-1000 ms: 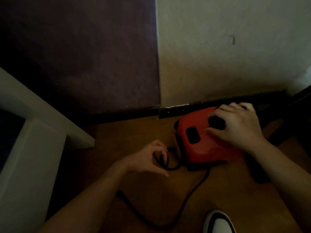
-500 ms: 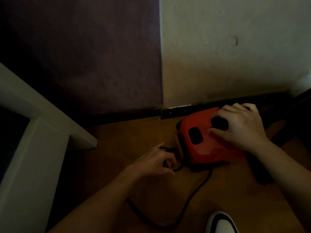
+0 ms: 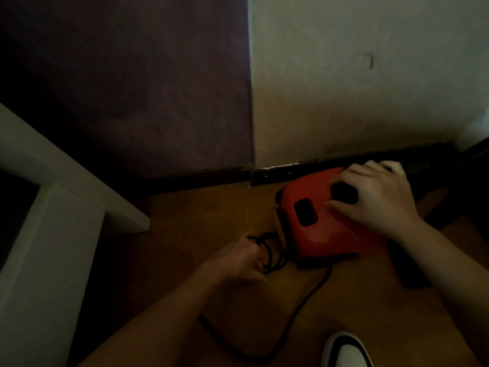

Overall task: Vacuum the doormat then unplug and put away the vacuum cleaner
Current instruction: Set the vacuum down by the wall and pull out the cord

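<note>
Wood floor (image 3: 185, 234) runs to a dark skirting board (image 3: 201, 178) under two walls: purple wall (image 3: 132, 88) on left, pale wall (image 3: 357, 88) on right. White furniture edge (image 3: 60, 207) fills the left side. Red vacuum cleaner (image 3: 325, 229) sits on floor right by the skirting, w/ two black buttons on top. Right hand (image 3: 375, 200) lies flat on its top, fingers spread around one button, gripping nothing. Black power cord (image 3: 304, 303) trails from vacuum's near end across the floor, w/ loops at the left hand (image 3: 243, 258), which is curled around those loops. White shoe toe (image 3: 344, 350) at bottom edge.
</note>
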A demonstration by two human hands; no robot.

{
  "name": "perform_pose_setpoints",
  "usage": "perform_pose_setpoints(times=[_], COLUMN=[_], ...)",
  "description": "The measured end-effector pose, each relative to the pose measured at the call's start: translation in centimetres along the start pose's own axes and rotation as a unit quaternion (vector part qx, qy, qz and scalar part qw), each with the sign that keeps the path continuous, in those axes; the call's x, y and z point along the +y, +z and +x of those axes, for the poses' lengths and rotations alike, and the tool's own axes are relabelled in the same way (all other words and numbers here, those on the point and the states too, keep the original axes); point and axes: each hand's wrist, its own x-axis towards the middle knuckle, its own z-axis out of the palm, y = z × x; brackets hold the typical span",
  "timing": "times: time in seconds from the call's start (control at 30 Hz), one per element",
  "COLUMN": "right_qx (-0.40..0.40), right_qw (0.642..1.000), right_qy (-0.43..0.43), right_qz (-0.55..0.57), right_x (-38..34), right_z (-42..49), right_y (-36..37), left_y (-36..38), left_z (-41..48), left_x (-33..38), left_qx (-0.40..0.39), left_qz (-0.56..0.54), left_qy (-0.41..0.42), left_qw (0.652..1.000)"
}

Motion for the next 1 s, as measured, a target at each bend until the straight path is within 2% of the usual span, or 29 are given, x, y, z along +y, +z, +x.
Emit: perform_pose_setpoints(times=[0.17,0.33,0.4,0.5,0.6,0.73,0.87,1.0], right_qx=[0.002,-0.002,-0.003,0.0,0.006,0.01,0.002,0.004], right_qw=[1.0,1.0,1.0,1.0,1.0,1.0,1.0,1.0], right_qy=[-0.001,0.001,-0.001,-0.006,-0.009,-0.014,-0.007,-0.008], right_qz=[-0.002,-0.003,-0.003,-0.005,-0.004,-0.003,-0.01,-0.011], right_x=[0.1,0.1,0.2,0.2,0.3,0.3,0.2,0.2], right_z=[0.0,0.1,0.1,0.1,0.1,0.0,0.1,0.1], right_y=[0.1,0.1,0.1,0.2,0.3,0.3,0.2,0.2], left_y=[0.2,0.9,1.1,0.9,0.5,-1.4,-3.6,-4.3], left_z=[0.3,1.1,1.7,2.4,2.7,2.0,0.5,-0.9], left_x=[-0.3,-0.3,-0.3,-0.2,-0.6,-0.3,0.3,0.7], left_qx=[0.025,0.068,0.089,0.108,0.146,0.228,0.238,0.172], left_qz=[0.003,-0.148,-0.241,-0.367,-0.419,-0.523,-0.537,-0.519], left_qy=[-0.01,-0.099,-0.15,-0.226,-0.231,-0.2,-0.128,-0.107], left_qw=[1.0,0.982,0.955,0.896,0.866,0.796,0.799,0.83])
